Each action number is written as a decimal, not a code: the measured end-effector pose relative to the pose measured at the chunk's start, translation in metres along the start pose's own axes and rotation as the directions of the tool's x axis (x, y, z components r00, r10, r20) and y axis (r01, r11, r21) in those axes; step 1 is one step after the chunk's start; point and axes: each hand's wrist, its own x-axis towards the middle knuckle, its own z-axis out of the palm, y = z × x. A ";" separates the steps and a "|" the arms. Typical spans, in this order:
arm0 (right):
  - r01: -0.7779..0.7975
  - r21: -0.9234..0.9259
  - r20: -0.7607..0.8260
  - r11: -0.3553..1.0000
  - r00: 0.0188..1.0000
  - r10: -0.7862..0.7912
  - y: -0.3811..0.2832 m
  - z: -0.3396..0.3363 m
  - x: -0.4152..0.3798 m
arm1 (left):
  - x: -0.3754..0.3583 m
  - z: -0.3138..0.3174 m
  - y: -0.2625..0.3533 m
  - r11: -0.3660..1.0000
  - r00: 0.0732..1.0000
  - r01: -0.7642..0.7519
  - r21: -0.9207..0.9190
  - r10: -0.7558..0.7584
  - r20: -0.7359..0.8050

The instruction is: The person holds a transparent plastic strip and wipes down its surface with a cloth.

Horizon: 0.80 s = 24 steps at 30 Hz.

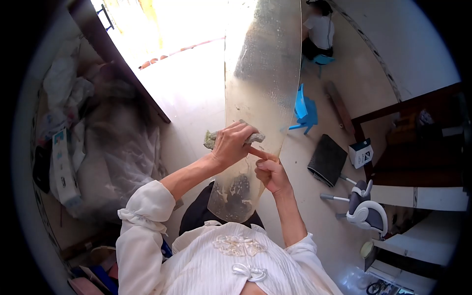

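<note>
A long clear sheet, wet and smudged, runs from far ahead down to a rounded end over my lap. My left hand is closed on a crumpled grey-green cloth, whose ends stick out on both sides, over the sheet. At the sheet's right edge is my right hand. Its index finger stretches left to my left hand, while the thumb and other fingers are curled in. What these fingers grip is hidden. Dark patches show through the sheet's near end.
A person sits on a blue seat at the upper right. Nearer stand a blue chair, a black flat case, a small box and a grey-white padded frame. Plastic-covered items lie left.
</note>
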 end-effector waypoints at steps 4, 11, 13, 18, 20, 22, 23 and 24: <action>0.003 0.001 0.030 1.000 1.000 -0.003 -0.002 0.012 0.000 | 0.033 0.003 -0.019 0.934 0.940 0.328 0.139 -0.308 -0.146; 0.026 0.052 -0.099 0.998 0.995 -0.021 -0.001 0.004 -0.002 | 0.005 0.007 0.007 0.962 0.968 -0.251 0.109 0.250 0.024; -0.005 0.104 -0.034 0.995 0.999 0.009 -0.002 0.009 -0.001 | 0.028 0.008 -0.011 0.966 0.982 -0.185 0.182 0.186 0.014; 0.019 0.074 -0.117 0.997 0.993 -0.010 0.002 -0.002 0.004 | 0.016 0.014 0.006 0.990 0.989 -0.140 0.010 0.140 0.040; 0.035 0.051 -0.220 0.998 0.975 -0.023 0.008 -0.013 0.004 | -0.005 0.016 0.014 0.942 0.939 -0.333 0.029 0.328 0.105; 0.026 0.042 -0.196 0.999 0.980 -0.018 0.005 -0.007 0.007 | 0.005 0.020 0.004 0.947 0.949 -0.316 0.065 0.313 0.049; 0.020 0.054 -0.189 0.998 0.982 -0.010 0.002 -0.001 0.008 | 0.017 0.019 -0.007 0.964 0.968 -0.250 0.089 0.247 0.041; 0.021 0.052 -0.187 0.998 0.982 -0.010 -0.003 0.003 0.006 | 0.030 0.019 -0.024 0.977 0.989 -0.140 0.160 0.147 -0.032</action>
